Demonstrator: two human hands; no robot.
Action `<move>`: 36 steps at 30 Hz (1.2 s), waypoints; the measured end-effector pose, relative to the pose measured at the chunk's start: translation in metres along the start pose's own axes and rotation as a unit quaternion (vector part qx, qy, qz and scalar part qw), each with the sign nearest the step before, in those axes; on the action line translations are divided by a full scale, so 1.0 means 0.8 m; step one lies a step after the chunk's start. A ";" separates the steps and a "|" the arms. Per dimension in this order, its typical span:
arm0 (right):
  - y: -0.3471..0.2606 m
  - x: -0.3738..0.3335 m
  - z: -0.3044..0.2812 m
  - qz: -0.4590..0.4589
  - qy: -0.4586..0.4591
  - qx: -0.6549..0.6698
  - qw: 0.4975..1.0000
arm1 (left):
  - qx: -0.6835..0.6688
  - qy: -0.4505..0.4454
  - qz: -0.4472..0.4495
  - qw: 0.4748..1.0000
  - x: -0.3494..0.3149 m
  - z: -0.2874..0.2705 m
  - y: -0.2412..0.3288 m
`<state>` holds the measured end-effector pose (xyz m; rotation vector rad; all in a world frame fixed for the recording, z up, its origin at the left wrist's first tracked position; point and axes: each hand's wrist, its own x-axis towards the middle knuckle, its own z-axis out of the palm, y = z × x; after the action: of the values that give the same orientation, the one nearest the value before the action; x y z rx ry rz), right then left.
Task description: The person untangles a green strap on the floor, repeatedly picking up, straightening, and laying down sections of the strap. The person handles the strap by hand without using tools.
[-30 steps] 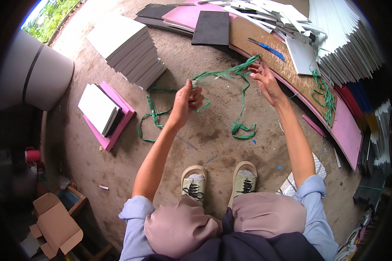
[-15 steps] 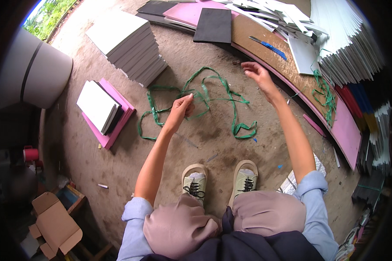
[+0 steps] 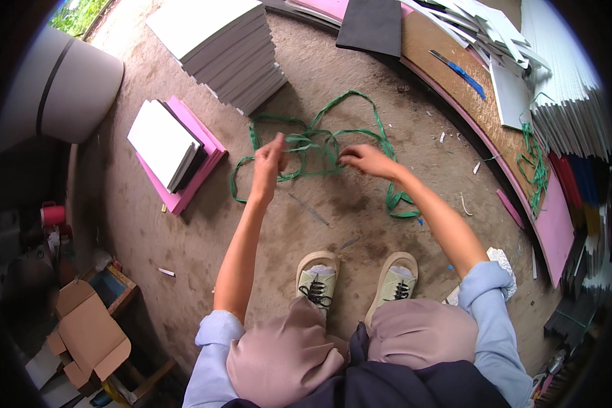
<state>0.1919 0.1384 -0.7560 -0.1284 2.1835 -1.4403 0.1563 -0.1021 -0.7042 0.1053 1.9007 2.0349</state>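
Observation:
Green plastic twine (image 3: 350, 97) lies in loose loops on the ground ahead of my feet. My left hand (image 3: 270, 168) is closed on a part of it, thumb side up, with a strand running off to the right. My right hand (image 3: 368, 160) faces it from the right, its fingers pinched together at a strand of the same twine. The fingertips are slightly blurred. A short gap separates the two hands.
A tall stack of grey-white sheets (image 3: 234, 58) stands ahead on the left. Nearer are pink, black and white sheets (image 3: 164, 146). A blue cutter knife (image 3: 464, 76) lies on a brown board at right. An opened cardboard box (image 3: 95, 333) sits lower left.
My right hand has come in from the far right toward the left hand, its fingers closing at the twine. The left hand keeps its hold. The view has shifted slightly.

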 end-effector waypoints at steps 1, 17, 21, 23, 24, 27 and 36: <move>0.006 -0.004 -0.011 -0.038 0.034 0.018 0.999 | -0.001 0.087 -0.020 0.996 0.001 -0.006 -0.006; 0.213 -0.215 -0.153 0.206 0.418 -0.296 0.834 | 0.623 0.250 -0.023 0.741 -0.005 -0.084 -0.095; 0.153 -0.173 -0.110 0.151 0.442 -0.420 0.778 | 0.675 0.284 0.114 0.671 -0.015 -0.025 -0.066; 0.138 -0.157 -0.107 0.069 0.383 -0.374 0.841 | 0.602 0.203 0.230 0.737 -0.002 0.019 -0.061; 0.137 -0.146 -0.100 0.035 0.351 -0.344 0.870 | 0.597 0.106 0.254 0.754 0.003 0.051 -0.060; 0.117 -0.107 -0.061 0.026 0.236 -0.253 0.938 | 0.464 -0.107 0.215 0.853 0.008 0.123 -0.081; 0.111 -0.081 -0.018 -0.012 0.246 -0.222 0.943 | 0.455 -0.166 0.080 0.871 0.010 0.198 -0.157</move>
<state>0.2588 0.2110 -0.8062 0.0581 2.9022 -1.0396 0.2203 0.0557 -0.8137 0.8031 2.4702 0.9235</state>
